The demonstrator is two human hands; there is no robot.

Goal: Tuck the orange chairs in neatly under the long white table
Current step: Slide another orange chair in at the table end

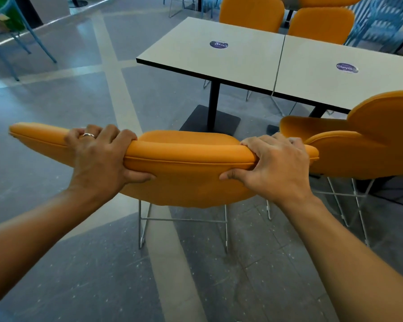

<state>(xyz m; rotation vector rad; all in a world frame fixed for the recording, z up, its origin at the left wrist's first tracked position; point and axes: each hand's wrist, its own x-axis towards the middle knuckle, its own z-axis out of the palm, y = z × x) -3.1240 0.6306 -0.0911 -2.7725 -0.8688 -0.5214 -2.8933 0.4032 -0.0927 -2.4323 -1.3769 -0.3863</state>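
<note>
The top edge of an orange chair (186, 173) is gripped by both hands. The left hand (100, 156) is closed over the backrest left of its middle, fingers curled over the front of the padded rim and the thumb pressed against the back face; a ring (88, 135) is worn on one finger. The right hand (272, 163) is closed over the same rim toward its right end, fingers wrapped over the top and the thumb laid flat on the back face. Both forearms are stretched out toward the chair.

The held chair stands on the grey floor (56, 263) on thin metal legs (141, 228), well short of the long white bench (247, 61); its seat is not under the bench top, and the black pedestal base (209, 122) of the bench is seen just beyond the backrest. A second orange chair (363, 140) stands just to the right of the held chair, its backrest close to the bench edge. Two more orange chairs (286, 18) are set at the far side of the bench. A round dark sticker (218, 44) lies on each half of the bench top. Blue chairs (12, 40) are seen far to the left of the bench.
</note>
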